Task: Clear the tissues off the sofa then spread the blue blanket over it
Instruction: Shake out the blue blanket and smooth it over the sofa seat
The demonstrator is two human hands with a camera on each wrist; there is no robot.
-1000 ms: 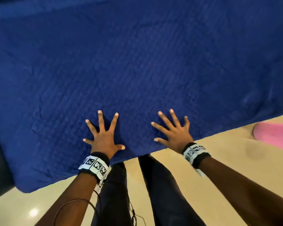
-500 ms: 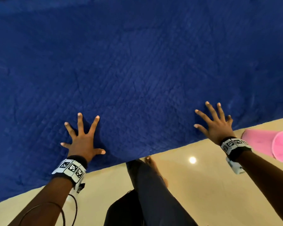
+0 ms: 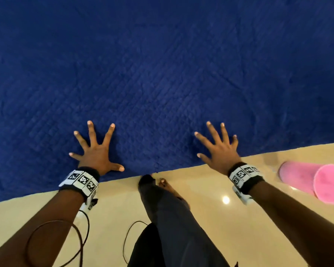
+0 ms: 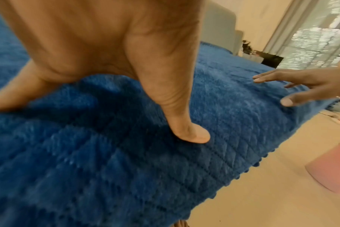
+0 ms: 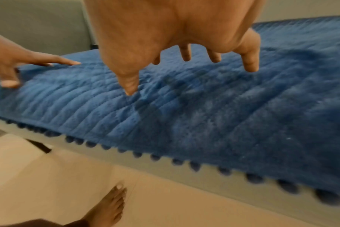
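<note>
leftmost, the left hand (image 3: 96,157) pressed flat with fingers spread on the blue blanket (image 3: 162,74), which lay spread over the sofa (image 5: 39,24) seat. to its right the right hand (image 3: 220,151) hovered just above the blanket's front edge, fingers spread and straight, holding nothing. further right a pink cylinder (image 3: 314,182) lay on its side on the glossy beige floor (image 3: 210,218), apart from the blanket. the person's dark trouser leg (image 3: 172,218) stood between the arms. only the right wrist view showed the pompom fringe (image 5: 177,161) along the hem, the grey sofa back and a bare foot (image 5: 109,205); only the left wrist view showed a bright window (image 4: 320,38).
</note>
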